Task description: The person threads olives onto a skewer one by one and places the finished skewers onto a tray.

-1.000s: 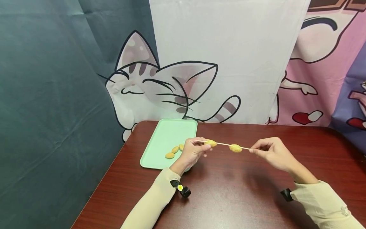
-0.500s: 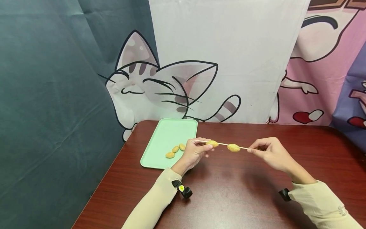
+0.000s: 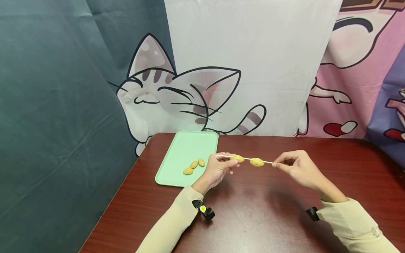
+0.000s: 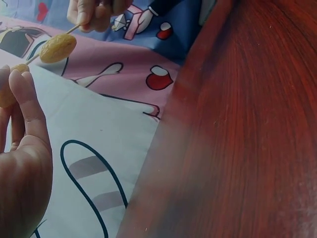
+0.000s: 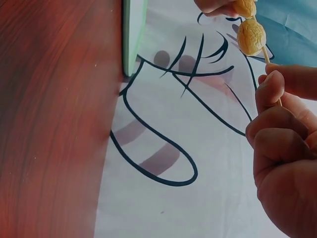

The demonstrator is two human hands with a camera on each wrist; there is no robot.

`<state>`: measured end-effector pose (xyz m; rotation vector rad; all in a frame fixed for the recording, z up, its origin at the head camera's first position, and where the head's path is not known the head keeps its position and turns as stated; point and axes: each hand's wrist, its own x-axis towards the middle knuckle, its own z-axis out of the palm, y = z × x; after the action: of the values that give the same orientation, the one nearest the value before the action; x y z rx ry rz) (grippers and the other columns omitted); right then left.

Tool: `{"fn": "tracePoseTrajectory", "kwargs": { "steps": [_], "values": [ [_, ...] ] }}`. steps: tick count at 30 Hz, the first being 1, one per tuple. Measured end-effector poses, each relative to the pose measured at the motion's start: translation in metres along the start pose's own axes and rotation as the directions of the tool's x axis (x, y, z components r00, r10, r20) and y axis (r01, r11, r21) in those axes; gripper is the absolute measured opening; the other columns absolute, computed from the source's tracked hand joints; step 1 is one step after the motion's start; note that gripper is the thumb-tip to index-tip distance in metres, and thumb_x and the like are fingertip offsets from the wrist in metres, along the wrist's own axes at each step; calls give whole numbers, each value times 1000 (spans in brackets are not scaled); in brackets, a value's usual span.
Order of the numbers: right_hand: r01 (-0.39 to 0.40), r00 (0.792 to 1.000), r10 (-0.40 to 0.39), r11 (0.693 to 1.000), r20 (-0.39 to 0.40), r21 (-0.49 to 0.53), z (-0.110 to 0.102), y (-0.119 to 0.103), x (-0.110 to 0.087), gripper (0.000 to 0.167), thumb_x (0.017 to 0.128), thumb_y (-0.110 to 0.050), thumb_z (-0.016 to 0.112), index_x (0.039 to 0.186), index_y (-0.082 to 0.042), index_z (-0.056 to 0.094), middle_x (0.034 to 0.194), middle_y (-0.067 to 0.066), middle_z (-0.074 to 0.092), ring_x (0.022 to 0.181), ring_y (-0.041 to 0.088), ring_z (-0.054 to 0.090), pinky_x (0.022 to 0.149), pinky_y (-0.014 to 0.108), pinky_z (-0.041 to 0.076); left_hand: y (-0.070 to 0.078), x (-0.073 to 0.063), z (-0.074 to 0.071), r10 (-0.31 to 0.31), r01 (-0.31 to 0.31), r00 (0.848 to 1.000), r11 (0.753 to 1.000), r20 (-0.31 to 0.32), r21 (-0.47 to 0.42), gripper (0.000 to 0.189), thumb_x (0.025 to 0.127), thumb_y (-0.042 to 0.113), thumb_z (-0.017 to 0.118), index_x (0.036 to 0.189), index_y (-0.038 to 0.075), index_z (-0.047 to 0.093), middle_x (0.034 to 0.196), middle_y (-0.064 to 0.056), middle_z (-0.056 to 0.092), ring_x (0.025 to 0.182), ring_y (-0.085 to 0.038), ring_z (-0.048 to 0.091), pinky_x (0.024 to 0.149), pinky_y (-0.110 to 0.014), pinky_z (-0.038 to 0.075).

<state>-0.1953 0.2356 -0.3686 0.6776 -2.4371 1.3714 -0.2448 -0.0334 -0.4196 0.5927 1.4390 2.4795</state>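
Note:
A thin wooden skewer (image 3: 224, 155) runs level above the table through two yellow, wrinkled oval fruits. My left hand (image 3: 219, 170) pinches the left fruit (image 3: 239, 159) between thumb and fingers, and the skewer's left end sticks out past it. The other fruit (image 3: 257, 162) sits a short gap to the right on the skewer, untouched by either hand. At the skewer's right end, my right hand (image 3: 300, 168) pinches the stick with thumb and forefinger. In the right wrist view the right-hand fruit (image 5: 251, 37) shows just beyond the fingertips, very close to the other fruit (image 5: 244, 7).
A pale green tray (image 3: 171, 165) lies at the back left of the brown wooden table (image 3: 253, 211). On it rest three more yellow fruits (image 3: 194, 164), left of my left hand. Behind the table's far edge hangs a printed cloth (image 3: 269, 70) with cartoon animals.
My left hand has moved slightly right with its fruit. My right hand and the other fruit have shifted slightly left, so the gap between the two fruits has narrowed.

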Motion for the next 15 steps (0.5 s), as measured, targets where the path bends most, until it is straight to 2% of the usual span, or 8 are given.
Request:
{"fn": "tracePoseTrajectory", "kwargs": {
  "steps": [5,15],
  "values": [
    [9,1000,-9,1000,5,-3,1,-1,1,18,81,6,75,75,-11,74,59,-7,57,51,2,40,38,27,32,-2,-1,2,-9,9,1000,1000,-7,5,39,86,-18,60,91,17,78,90,-2,70,71,-11,71,49,-16,50],
    [3,1000,-3,1000,10,-8,4,-4,2,18,82,5,75,75,-12,74,59,-6,57,51,2,41,39,26,34,-5,-1,4,-20,20,1000,1000,-7,-6,34,85,-18,62,92,13,76,89,-3,69,72,-12,71,49,-17,50]
  ]
}}
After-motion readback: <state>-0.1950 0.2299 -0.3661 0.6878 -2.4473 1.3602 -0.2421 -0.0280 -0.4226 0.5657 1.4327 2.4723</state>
